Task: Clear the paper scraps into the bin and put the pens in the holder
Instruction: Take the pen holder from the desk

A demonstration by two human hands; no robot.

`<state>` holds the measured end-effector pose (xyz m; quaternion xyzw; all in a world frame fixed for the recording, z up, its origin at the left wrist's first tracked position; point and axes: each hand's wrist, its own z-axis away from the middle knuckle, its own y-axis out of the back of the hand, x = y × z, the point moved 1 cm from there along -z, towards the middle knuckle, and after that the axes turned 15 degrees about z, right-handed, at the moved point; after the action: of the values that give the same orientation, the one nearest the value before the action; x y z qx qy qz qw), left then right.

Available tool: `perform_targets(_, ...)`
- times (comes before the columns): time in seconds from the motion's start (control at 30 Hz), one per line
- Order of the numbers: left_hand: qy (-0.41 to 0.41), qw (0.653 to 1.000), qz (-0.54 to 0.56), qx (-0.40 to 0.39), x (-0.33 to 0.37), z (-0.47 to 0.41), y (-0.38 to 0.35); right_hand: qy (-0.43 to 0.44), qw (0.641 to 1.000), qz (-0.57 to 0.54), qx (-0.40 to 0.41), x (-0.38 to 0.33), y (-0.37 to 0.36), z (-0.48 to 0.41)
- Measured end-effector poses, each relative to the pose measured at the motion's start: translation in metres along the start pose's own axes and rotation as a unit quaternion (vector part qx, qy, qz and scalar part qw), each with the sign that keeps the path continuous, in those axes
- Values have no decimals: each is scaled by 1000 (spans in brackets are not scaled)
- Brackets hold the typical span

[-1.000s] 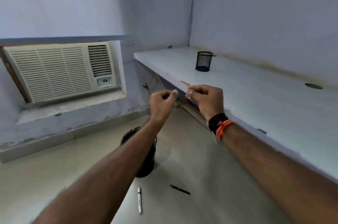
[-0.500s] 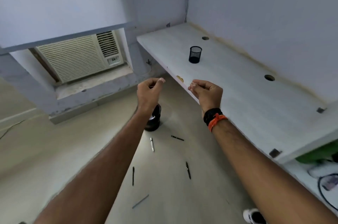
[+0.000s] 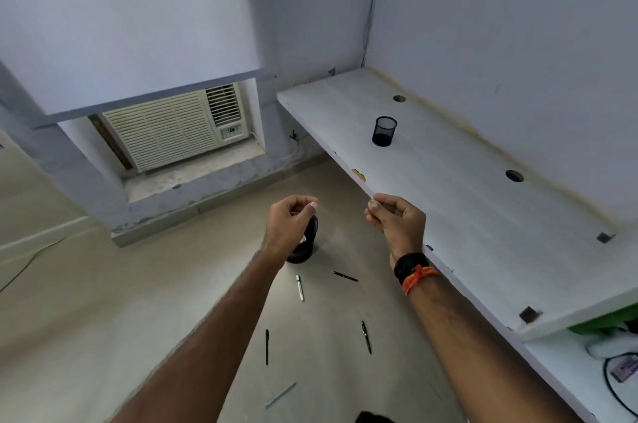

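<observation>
Hands have drawn apart since a second ago, when their fingertips nearly met. The view has also pulled back, so more floor shows on the near side of the bin (image 3: 308, 243).

Left hand (image 3: 290, 225): directly over the bin, fingers curled, thumb against forefinger. Right hand (image 3: 397, 220): right of the bin and level with the left hand, at the desk edge, same curled pinch. Cannot tell whether either pinch holds a scrap; nothing legible shows between the fingertips. A black and orange wristband (image 3: 413, 272) is on the right wrist.

White desk (image 3: 466, 215): right of the bin, running back to the corner of the walls. Window air conditioner (image 3: 172, 129): beyond the bin, to its left, set low in the wall. The bin itself is black, standing on the floor, mostly hidden by the left hand. A pale bit shows at its mouth, possibly paper.

Black mesh pen holder (image 3: 384, 131): upright on the desk, beyond and right of the bin, well apart from it. It looks empty.

All pens lie flat on the floor, on the near side of the bin:
- white marker (image 3: 300, 288), just beside the bin
- short black pen (image 3: 345, 276), near, to the right
- black pen (image 3: 366, 337), farther
- black pen (image 3: 267, 346), farther, to the left
- grey-blue pen (image 3: 280, 395), farthest

No loose scraps are visible on the desk or floor.

Judgement: the scrap step is at its end, with the last bits being let go over the bin. The pen step has not begun. The next move calls for bending to the floor, gathering the pens, white marker first, and carrying them up to the holder.
</observation>
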<state>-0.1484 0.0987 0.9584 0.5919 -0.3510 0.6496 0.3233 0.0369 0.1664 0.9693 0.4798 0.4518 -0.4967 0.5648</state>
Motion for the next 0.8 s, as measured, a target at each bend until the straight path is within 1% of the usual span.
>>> perform_targets(0.13, 8, 1000, -5, -18, -2, -46, -11, -14, 1000, 6, 7, 8, -13, -41)
perform_targets(0.27, 27, 999, -17, -27, -22, -108, -34, -36, 999, 18, 7, 24, -26, -109)
perform_targets(0.43, 92, 994, -52, -32, -74, -209, -72, -79, 996, 46, 12, 60, -46, -233)
perform_targets(0.53, 148, 986, -75, -34, -101, -269, -99, -117, 988, 95, 29, 81, -55, -318)
perform_targets(0.67, 199, 974, -96, -43, -123, -328, -128, -131, 971, 194, 54, 101, -66, -419)
perform_targets(0.8, 228, 968, -97, -45, -147, -369, -137, -135, 966, 216, 50, 127, -83, -510)
